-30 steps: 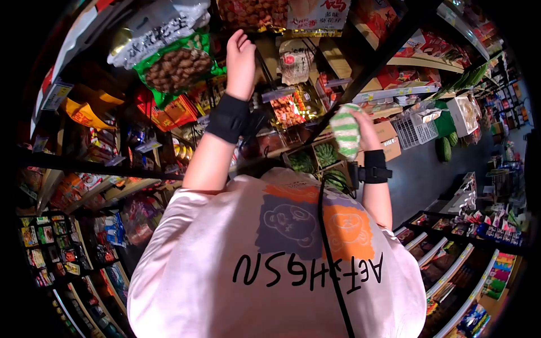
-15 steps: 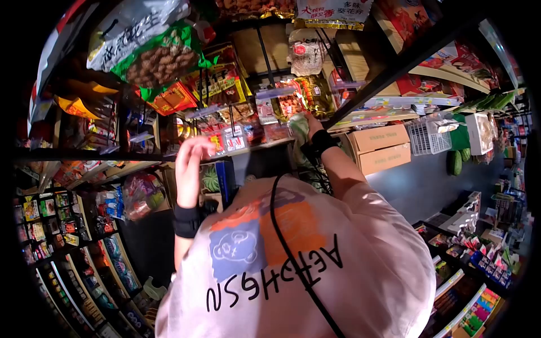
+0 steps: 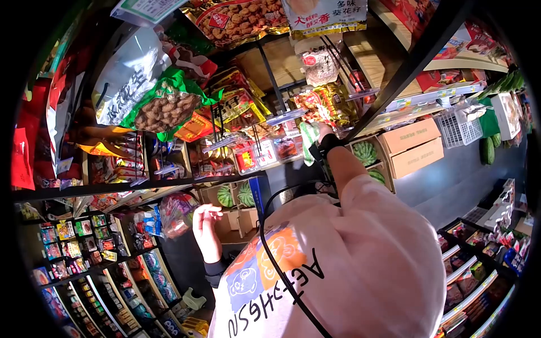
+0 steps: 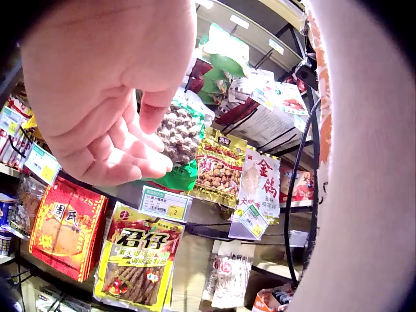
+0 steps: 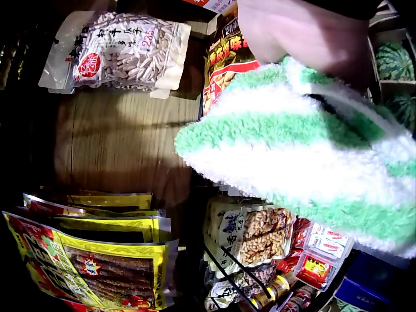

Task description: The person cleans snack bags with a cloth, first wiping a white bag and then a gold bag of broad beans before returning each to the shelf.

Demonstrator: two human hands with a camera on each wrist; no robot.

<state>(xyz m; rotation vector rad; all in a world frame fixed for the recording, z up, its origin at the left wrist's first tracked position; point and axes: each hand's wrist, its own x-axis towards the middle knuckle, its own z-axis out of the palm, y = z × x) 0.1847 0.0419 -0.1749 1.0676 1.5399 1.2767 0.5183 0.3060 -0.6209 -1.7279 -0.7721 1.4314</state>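
A green-and-white striped fluffy cloth (image 3: 309, 142) is gripped in my right hand (image 3: 324, 133), which reaches in at the shelf front by some shiny snack bags (image 3: 329, 106). In the right wrist view the cloth (image 5: 273, 140) hangs spread out below the hand (image 5: 302, 36), hiding part of the fingers. My left hand (image 3: 207, 230) is held low on the left, away from the shelf, holding nothing. Its fingers are loosely bent in the left wrist view, where the hand (image 4: 120, 97) overlaps a green bag of peanuts (image 4: 181, 133) behind it.
Snack bags hang on black hooks, among them sunflower seeds (image 5: 127, 55) and yellow-edged packs (image 5: 97, 266). A slanted black shelf post (image 3: 414, 70) stands right of my right hand. Watermelons (image 3: 365, 152) sit in lower bins beside cardboard boxes (image 3: 414, 147). A black cable (image 3: 265, 242) crosses the shirt.
My right hand has carried the cloth from the right side in to the shelf front. My left hand has come down from the hanging bags to low by the body.
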